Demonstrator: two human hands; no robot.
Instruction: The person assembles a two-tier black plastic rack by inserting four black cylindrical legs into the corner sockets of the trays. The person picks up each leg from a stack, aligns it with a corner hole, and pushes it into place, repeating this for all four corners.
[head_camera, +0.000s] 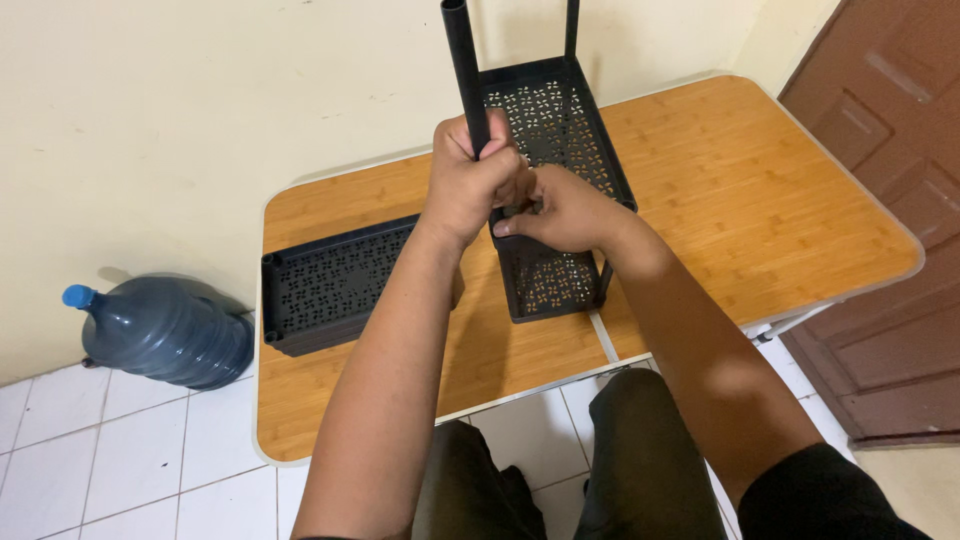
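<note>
Gripping a black pole (463, 60) in a closed fist, the left hand (470, 180) holds it upright at the near corner of a black perforated shelf tray (555, 120). The right hand (560, 210), fingers curled, pinches that tray's corner. A second tray (335, 285) lies flat, leftward on the wooden table (760, 200). A blue water jug (165, 330) rests on white floor tiles (120, 450) by the cream wall (200, 100).

Rectangular wood-grain folding table w/ pale edge trim (760, 190). On it: black perforated plastic shelf tray (335, 285) lying flat at 9 o'clock; second black perforated tray w/ upright black poles (560, 130) at centre.
</note>
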